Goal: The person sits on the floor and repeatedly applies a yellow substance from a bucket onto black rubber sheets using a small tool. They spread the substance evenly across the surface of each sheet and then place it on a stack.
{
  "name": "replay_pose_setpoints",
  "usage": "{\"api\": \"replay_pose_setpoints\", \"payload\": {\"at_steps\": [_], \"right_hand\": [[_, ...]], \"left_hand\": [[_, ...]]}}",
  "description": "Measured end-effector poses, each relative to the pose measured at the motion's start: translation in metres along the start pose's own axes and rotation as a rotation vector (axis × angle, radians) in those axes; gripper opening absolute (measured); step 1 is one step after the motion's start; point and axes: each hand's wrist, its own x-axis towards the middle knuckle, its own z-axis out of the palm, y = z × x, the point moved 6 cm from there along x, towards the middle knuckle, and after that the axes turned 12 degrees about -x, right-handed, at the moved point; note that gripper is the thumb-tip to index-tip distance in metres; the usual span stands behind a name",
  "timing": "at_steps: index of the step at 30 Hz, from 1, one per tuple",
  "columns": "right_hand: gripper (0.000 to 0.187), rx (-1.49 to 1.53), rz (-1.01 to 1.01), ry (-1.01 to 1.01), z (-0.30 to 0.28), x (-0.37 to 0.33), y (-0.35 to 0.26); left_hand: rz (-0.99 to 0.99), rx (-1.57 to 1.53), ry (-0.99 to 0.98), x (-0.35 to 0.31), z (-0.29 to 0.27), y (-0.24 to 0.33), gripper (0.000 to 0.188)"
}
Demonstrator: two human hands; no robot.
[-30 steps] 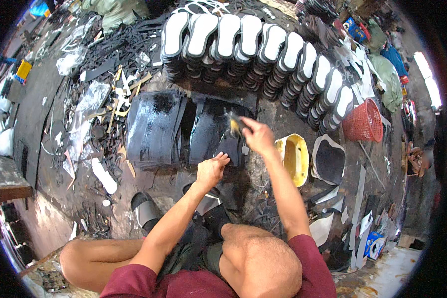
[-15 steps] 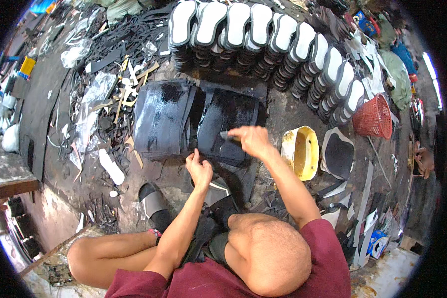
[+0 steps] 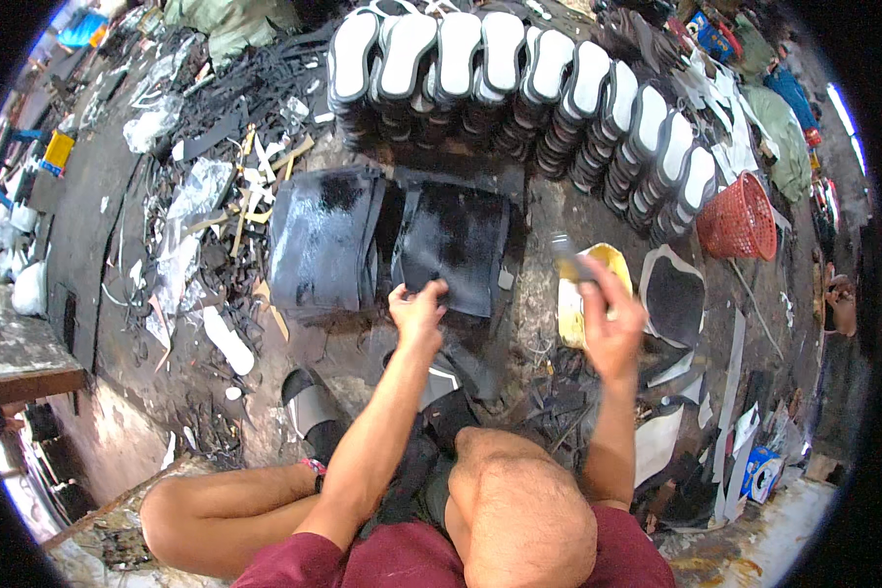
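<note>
Two stacks of black rubbery sheets with wet, shiny smears lie side by side on the floor, the left stack [image 3: 323, 240] and the right stack [image 3: 456, 235]. At the near edge of the right one, my left hand [image 3: 418, 314] is closed, fingers curled on the top black sheet. My right hand [image 3: 614, 318] grips a flat brush [image 3: 570, 260], raised clear of the sheets. It hovers over a yellow, glue-stained container [image 3: 612, 257], partly hidden behind the hand and brush.
Stacked shoe soles with white tops [image 3: 461, 54] curve along the far side. A red basket [image 3: 738, 218] stands to the right, near a dark rounded piece with a pale border [image 3: 673, 294]. Scraps and strips litter the left, with a loose white insole [image 3: 227, 341].
My right hand has lifted the brush off the right stack and carried it right to the yellow container. My left hand has shifted slightly right along the stack's near edge.
</note>
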Motion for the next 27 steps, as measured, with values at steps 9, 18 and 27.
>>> {"api": "replay_pose_setpoints", "payload": {"at_steps": [9, 18, 27], "right_hand": [[0.032, 0.071, 0.096, 0.220, -0.010, -0.023, 0.035], [0.034, 0.123, 0.078, 0.153, 0.024, -0.016, 0.030], [0.039, -0.056, 0.010, -0.054, 0.096, 0.084, 0.037]], "left_hand": [[0.491, -0.165, -0.198, -0.024, 0.018, 0.136, 0.061], [1.115, 0.145, 0.305, -0.005, -0.101, 0.120, 0.079], [1.178, 1.573, -1.013, 0.003, -0.009, -0.031, 0.063]]}}
